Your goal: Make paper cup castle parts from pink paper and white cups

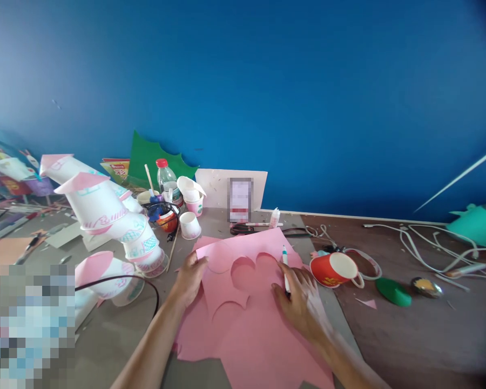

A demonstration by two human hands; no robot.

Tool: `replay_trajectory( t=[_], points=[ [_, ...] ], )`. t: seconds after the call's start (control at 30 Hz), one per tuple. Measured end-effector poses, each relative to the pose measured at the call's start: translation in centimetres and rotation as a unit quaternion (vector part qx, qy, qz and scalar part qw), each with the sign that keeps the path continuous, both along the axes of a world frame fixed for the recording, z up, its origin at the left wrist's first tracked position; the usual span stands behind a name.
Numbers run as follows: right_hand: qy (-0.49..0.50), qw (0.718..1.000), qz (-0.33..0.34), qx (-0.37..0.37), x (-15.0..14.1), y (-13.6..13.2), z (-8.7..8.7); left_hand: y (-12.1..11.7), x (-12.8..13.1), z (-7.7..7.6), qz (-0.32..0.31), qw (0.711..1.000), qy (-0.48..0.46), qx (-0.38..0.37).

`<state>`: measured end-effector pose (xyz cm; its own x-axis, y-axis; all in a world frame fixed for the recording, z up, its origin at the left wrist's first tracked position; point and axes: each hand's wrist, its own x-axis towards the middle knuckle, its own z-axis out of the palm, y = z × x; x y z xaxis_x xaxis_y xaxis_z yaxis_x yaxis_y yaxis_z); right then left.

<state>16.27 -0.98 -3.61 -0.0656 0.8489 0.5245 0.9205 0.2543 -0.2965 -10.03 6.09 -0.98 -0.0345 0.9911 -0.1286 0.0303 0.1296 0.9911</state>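
Observation:
A pink paper sheet [222, 286] with rounded pieces cut out of it lies over more pink paper [267, 351] in front of me. My left hand [188, 281] pinches its upper left edge between thumb and fingers. At the other side, my right hand [302, 300] rests on the paper near the right edge. It holds a slim white marker [285, 262] with a teal end, pointing up and away from me. Just beyond that hand, a red paper cup [332, 269] lies tipped on its side.
Stacked white paper cups [140, 237] with pink cone roofs lean at the left. Behind stand a red-capped bottle [166, 175], a white cup [190, 226] and a green sheet [146, 156]. White cables [409, 237], a green cone [392, 292] and a small glue bottle [274, 218] lie further right.

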Motion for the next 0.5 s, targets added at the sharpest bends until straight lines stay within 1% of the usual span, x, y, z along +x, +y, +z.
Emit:
replay_trajectory(
  t=[0.1,0.27,0.37,0.43,0.5],
  points=[
    [-0.017,1.000,-0.006,0.000,0.1,0.1,-0.1,0.0,-0.1,0.1,-0.013,1.000,-0.009,-0.005],
    [-0.024,1.000,-0.015,-0.004,0.2,0.2,-0.2,-0.2,-0.1,0.2,-0.020,0.999,0.017,-0.025],
    [-0.023,1.000,-0.016,-0.001,0.2,0.2,0.0,-0.4,0.0,0.4,-0.020,0.999,0.028,-0.025],
    [-0.021,1.000,0.003,-0.007,0.1,0.0,0.4,-0.4,0.1,0.5,-0.028,0.999,0.034,-0.024],
    [-0.019,0.999,0.037,-0.022,-0.3,-0.4,1.1,-0.3,0.1,0.5,-0.035,0.998,0.041,-0.025]
  ],
)
